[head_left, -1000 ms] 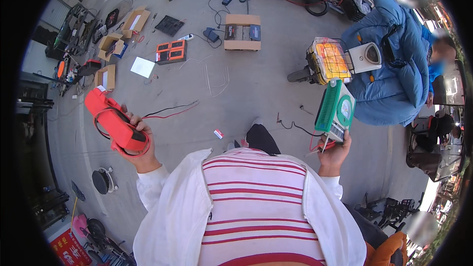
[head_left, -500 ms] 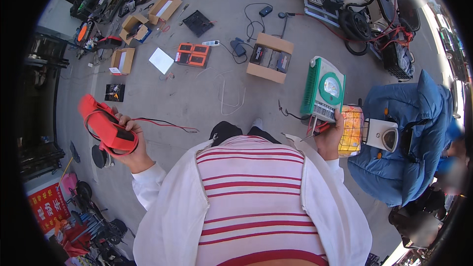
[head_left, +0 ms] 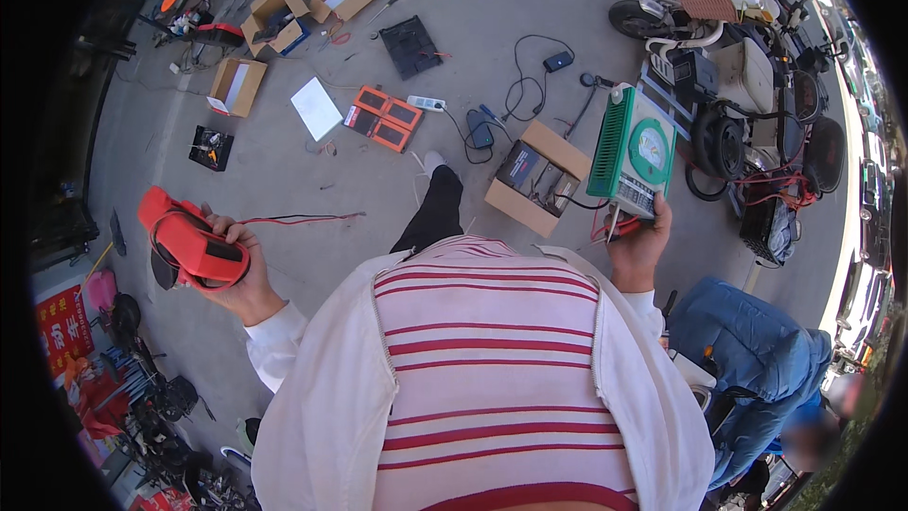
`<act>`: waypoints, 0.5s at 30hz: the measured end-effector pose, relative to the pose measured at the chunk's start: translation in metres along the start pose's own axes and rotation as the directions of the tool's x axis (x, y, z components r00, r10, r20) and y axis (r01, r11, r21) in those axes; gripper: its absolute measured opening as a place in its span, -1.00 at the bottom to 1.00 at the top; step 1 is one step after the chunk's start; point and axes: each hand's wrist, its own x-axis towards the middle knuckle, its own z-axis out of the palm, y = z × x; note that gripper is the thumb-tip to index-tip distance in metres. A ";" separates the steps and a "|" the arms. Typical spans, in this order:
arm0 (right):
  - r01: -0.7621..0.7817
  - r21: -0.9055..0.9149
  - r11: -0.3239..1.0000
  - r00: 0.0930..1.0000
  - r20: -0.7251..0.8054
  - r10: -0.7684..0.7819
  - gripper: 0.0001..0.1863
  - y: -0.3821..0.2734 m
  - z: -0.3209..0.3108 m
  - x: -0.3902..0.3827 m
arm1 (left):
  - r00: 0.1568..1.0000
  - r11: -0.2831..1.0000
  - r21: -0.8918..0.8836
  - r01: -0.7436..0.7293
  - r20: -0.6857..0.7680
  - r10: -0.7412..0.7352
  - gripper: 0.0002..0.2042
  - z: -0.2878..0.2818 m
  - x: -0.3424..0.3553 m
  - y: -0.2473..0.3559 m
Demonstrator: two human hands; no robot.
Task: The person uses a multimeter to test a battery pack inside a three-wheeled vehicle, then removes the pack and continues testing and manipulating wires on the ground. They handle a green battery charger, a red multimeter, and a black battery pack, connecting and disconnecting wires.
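My left hand [head_left: 241,276] grips a red clamp meter [head_left: 187,245] with black and red test leads trailing from it, held out at my left side. My right hand [head_left: 639,242] holds up a green and white boxy device [head_left: 634,152] with a round dial on its face and red clips under it. Both are raised above a grey concrete floor. My striped shirt fills the lower middle, and one dark trouser leg steps forward between the hands.
An open cardboard box [head_left: 539,177] with a battery lies ahead, beside orange cases [head_left: 383,118], a black charger [head_left: 480,129] and cables. More boxes [head_left: 236,85] sit far left. Scooters [head_left: 747,104] stand at right. A person in a blue jacket [head_left: 757,369] crouches lower right.
The view has swung left as I walk: the cardboard box and scooters have come closer, the person in blue has dropped to the lower right. Both hands keep their hold.
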 end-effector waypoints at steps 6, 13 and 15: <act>-0.012 -0.018 1.000 1.000 -0.007 0.012 -0.56 -0.027 0.099 0.130 | 0.998 1.000 -0.013 -0.028 -0.049 0.027 -0.23 0.042 0.136 -0.048; -0.035 -0.056 0.998 0.996 0.083 0.039 -0.54 -0.049 0.187 0.270 | 0.996 0.996 0.011 -0.086 -0.037 0.087 -0.21 0.079 0.237 -0.098; -0.062 -0.092 0.994 0.989 0.130 0.074 -0.55 -0.053 0.211 0.323 | 0.989 0.991 0.020 -0.131 -0.068 0.132 -0.19 0.089 0.260 -0.110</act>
